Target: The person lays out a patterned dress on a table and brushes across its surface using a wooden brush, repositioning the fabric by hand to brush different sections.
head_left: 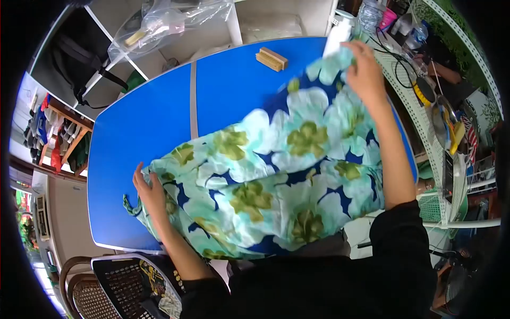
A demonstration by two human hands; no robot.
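A large flowered cloth (265,175) in pale aqua, navy and olive green stretches across the front of the blue table (143,117), creased along its middle. My right hand (366,74) grips its upper right corner and holds it raised, slightly smeared by motion. At the left end, my left hand (151,191) has the cloth's edge between thumb and fingers. Beyond that hand, a thin twisted end of the same fabric sticks out over the tabletop. The cloth's near edge hangs close to my body.
A wooden brush (272,59) lies at the table's far side. Near my right hand stands a white bottle (339,34). White shelving with a clear plastic bag (164,26) is behind. A cluttered rack (441,117) flanks the right; a black basket (127,284) stands at lower left.
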